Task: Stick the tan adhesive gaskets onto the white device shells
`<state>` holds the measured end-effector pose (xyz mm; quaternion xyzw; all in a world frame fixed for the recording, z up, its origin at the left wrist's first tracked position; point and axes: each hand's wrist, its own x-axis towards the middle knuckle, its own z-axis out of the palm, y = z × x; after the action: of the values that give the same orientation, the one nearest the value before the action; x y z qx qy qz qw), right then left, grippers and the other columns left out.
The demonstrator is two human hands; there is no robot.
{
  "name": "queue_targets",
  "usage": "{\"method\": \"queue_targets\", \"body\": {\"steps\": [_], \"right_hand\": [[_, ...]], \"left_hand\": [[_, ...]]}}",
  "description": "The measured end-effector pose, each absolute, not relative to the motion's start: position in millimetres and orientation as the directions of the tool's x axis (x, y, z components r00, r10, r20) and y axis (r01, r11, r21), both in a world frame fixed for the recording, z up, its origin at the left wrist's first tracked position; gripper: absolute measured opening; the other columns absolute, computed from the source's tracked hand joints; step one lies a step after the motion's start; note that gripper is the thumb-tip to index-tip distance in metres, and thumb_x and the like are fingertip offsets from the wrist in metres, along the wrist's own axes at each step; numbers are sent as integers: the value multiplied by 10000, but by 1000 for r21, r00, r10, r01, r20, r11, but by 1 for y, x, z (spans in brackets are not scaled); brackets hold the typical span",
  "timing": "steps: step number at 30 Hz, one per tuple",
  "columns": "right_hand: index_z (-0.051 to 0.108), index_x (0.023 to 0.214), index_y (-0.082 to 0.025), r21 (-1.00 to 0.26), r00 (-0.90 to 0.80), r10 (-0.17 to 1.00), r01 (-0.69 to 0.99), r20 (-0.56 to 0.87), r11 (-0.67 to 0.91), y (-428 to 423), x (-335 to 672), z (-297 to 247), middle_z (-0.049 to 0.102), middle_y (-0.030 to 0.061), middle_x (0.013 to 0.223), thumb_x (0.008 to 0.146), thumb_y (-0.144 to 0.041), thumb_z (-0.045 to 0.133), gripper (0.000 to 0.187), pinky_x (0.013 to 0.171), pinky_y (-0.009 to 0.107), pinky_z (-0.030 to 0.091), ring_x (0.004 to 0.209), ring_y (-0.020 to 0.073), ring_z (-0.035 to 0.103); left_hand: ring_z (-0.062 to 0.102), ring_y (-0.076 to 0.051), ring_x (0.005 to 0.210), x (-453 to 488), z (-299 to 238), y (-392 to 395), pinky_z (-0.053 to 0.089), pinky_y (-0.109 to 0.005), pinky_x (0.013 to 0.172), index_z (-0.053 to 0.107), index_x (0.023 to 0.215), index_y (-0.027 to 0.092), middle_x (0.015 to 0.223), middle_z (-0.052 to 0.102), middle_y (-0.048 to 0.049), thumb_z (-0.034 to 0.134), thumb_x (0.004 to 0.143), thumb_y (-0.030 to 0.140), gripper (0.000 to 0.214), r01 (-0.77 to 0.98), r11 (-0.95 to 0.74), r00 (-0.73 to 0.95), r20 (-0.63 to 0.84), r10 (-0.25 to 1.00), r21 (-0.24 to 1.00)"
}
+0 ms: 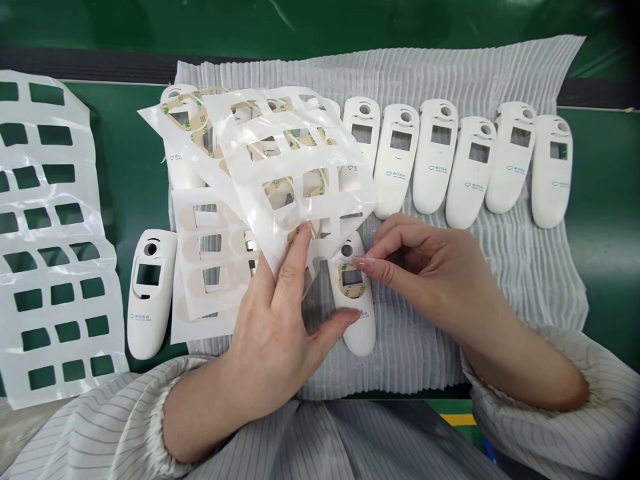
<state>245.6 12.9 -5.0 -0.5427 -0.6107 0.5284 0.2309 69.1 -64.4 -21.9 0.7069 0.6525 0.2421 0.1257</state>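
My left hand [280,340] has a white backing sheet [245,173] with rectangular cut-outs and tan adhesive stickers caught between its fingers. Its thumb rests on a white thermometer-like plastic housing [359,337] lying below. Around that housing's display window sits a tan printed adhesive sticker [352,291]. My right hand [425,273] is closed in a pinch of thumb and index finger at the sticker's upper right edge. Under the lifted sheet lie more sheets [193,307] of pale rounded stickers, partly hidden by my left hand.
Several similar white housings [435,160] stand in a row along the back right on a ribbed foam sheet [540,280]. One more housing [153,293] lies at left on the green table [120,160]. A perforated white sheet [55,267] covers the far left.
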Motion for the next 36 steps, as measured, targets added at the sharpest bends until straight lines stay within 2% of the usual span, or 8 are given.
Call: {"method": "queue_targets", "body": {"steps": [5,14,25,36], "right_hand": [[639,644,-261,-890,-301,903,428,-306,-159,12,246,-4,581,8,731,747,-347,768,186,595,360,409,684,184,546],[633,637,-268,-890,-301,908,433,-293,-144,12,244,-4,579,24,728,747,-384,759,203,591,380,414,677,206,545],[630,644,-270,-886,-300,914,449,-273,-118,12,244,-6,586,23,725,762,-375,745,195,587,377,413,679,207,552],[625,656,-261,-882,-305,922,466,-239,-75,10,245,-8,586,20,729,779,-340,731,181,577,365,419,678,198,549]], "left_hand": [[495,-250,1276,69,-21,-64,485,-302,1016,366,1431,58,1381,529,-167,757,719,527,937,859,-133,41,193,980,494],[511,-286,1265,69,-22,-65,501,-374,1000,329,1457,129,1391,522,-148,727,735,562,931,854,-123,34,183,983,505],[503,-250,1275,69,-22,-64,480,-308,1018,364,1433,70,1378,533,-162,726,737,563,927,860,-138,46,195,980,492],[497,-259,1278,68,-22,-64,483,-327,1015,349,1442,86,1390,518,-158,712,750,566,917,858,-140,50,190,980,495]]}}
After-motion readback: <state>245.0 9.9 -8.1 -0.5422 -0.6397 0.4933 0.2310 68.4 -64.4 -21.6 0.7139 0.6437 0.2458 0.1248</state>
